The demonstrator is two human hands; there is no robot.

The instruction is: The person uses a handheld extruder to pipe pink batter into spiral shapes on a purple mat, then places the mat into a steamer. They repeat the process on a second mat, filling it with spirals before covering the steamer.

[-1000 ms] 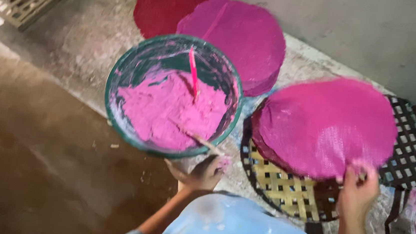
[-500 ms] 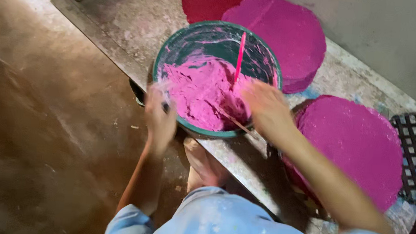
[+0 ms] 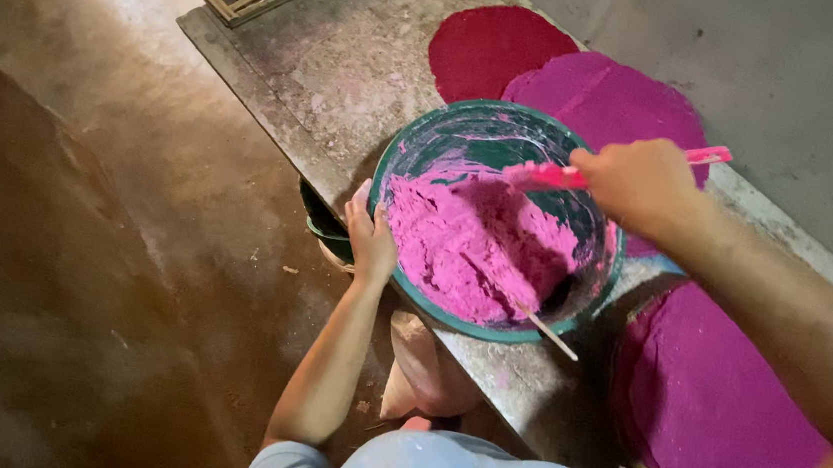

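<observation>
With the left hand (image 3: 371, 245) gripping the basin (image 3: 413, 153) rim at 9 o'clock and the right hand (image 3: 642, 183) closed on the pink spatula (image 3: 552, 177), the overhanging basin may tip off the surface (image 3: 352, 58), spilling pink paste (image 3: 475, 249).

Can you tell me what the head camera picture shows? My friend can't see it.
A person's right hand holds a pink scraper over a green bowl of pink paste, while the left hand grips the rim. Flat round pink and red sheets lie around it.
</observation>
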